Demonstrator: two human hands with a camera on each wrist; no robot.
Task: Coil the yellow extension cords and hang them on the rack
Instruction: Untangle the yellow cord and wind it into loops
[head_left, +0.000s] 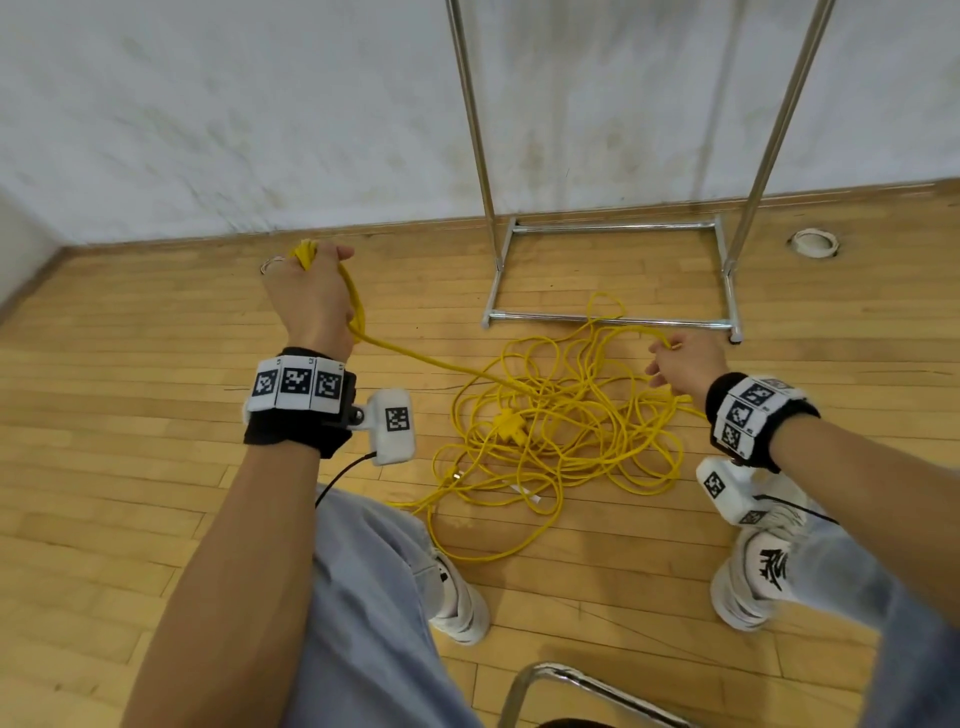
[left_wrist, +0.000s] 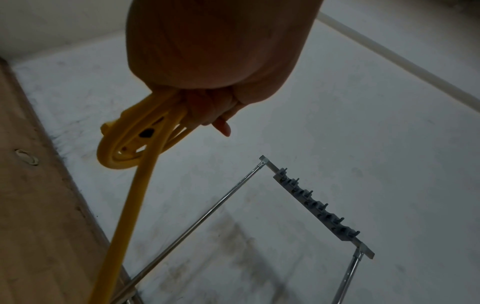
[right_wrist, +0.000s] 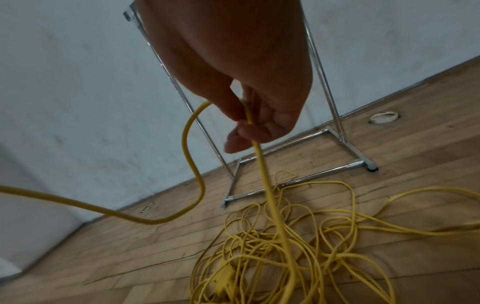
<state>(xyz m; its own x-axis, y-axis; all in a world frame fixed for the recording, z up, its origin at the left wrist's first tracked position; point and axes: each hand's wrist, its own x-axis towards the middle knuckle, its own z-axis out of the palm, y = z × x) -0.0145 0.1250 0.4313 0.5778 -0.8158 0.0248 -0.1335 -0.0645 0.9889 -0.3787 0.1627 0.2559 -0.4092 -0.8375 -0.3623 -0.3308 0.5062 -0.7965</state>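
Observation:
A tangled heap of yellow extension cord (head_left: 561, 431) lies on the wooden floor in front of the metal rack (head_left: 613, 228), with a yellow socket block (head_left: 509, 423) in its middle. My left hand (head_left: 311, 291) is raised at the left and grips a few small coils of the cord (left_wrist: 135, 142); one strand runs from it down to the heap. My right hand (head_left: 685, 358) is above the heap's right side and pinches a strand (right_wrist: 249, 115) between thumb and fingers. In the left wrist view the rack's top bar carries a row of hooks (left_wrist: 317, 205).
A roll of tape (head_left: 814, 242) lies on the floor right of the rack, by the wall. A small ring (head_left: 271, 264) lies near the wall behind my left hand. My feet in white shoes (head_left: 753, 577) stand near the heap. A metal chair frame (head_left: 571, 680) is at the bottom.

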